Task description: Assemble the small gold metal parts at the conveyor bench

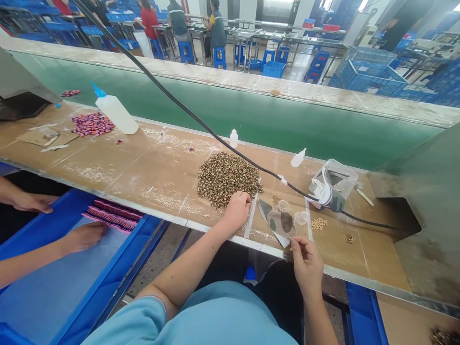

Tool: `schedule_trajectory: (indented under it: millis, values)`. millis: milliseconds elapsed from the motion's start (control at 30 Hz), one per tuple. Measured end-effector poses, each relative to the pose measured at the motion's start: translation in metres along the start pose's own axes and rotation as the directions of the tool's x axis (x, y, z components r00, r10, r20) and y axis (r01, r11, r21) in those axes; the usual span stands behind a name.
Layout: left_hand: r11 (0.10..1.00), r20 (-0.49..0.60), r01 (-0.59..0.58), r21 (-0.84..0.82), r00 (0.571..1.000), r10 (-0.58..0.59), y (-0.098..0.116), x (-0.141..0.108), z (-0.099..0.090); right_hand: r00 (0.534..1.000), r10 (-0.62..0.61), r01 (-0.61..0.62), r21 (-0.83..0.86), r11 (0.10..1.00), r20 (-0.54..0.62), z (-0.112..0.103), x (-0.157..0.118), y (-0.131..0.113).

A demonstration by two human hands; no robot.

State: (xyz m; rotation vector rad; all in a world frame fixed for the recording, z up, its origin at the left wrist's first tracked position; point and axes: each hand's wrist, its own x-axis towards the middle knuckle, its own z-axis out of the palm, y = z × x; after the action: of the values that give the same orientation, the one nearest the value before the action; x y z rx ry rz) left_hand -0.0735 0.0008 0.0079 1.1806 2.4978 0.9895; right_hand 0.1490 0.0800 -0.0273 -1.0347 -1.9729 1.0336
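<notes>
A large pile of small gold-and-dark beads (230, 177) lies on the brown-covered bench. At its lower right edge, my left hand (237, 211) rests with fingers curled together; whatever is in them is hidden. My right hand (307, 258) is at the bench's front edge, thumb and forefinger pinched on something too small to name. Its fingertips meet the lower corner of a camouflage-patterned sheet (282, 221). A clear ring (283, 206) lies on that sheet, and a small clear round dish (301, 218) sits beside it.
A black cable (201, 122) hangs across the bench. Small white bottles (234, 138) (298, 158), a clear plastic box (338, 177) and tan beads (318, 223) lie around. At left are a large bottle (117, 112), pink-purple beads (92, 124) and a co-worker's hands (86, 235) over a blue tray (108, 287).
</notes>
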Motion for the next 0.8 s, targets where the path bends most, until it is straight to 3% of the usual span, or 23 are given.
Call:
schedule_trajectory:
  millis: [167,267,367,467,533,633,800]
  values:
    - [0.996,-0.046,0.005,-0.084,0.999,-0.009,0.000,-0.005,-0.004,1.000,0.009,-0.008,0.053,0.999,-0.006,0.000,0.001,-0.007]
    - [0.964,-0.068,0.005,-0.266,0.997,-0.024,0.006,-0.013,-0.005,0.999,0.052,-0.053,0.102,0.993,0.010,-0.001,0.002,-0.013]
    - [0.821,0.063,0.052,-0.569,0.998,-0.020,0.019,-0.025,0.001,0.993,0.116,-0.120,0.165,0.979,0.037,-0.003,0.004,-0.018]
    - [0.584,0.292,0.226,-0.779,0.956,0.018,0.036,-0.039,0.014,0.993,0.109,-0.115,0.145,0.983,0.043,-0.011,0.012,-0.019]
    - [0.446,0.417,0.356,-0.821,0.908,0.044,0.045,-0.045,0.023,0.999,0.032,-0.034,0.035,0.999,0.033,-0.021,0.020,-0.019]
    - [0.319,0.534,0.483,-0.816,0.841,0.091,0.051,-0.049,0.033,0.989,-0.138,0.145,-0.211,0.967,0.049,-0.037,0.037,-0.021]
    - [0.235,0.589,0.555,-0.798,0.800,0.114,0.046,-0.046,0.034,0.915,-0.343,0.402,-0.512,0.759,0.211,-0.053,0.066,-0.028]
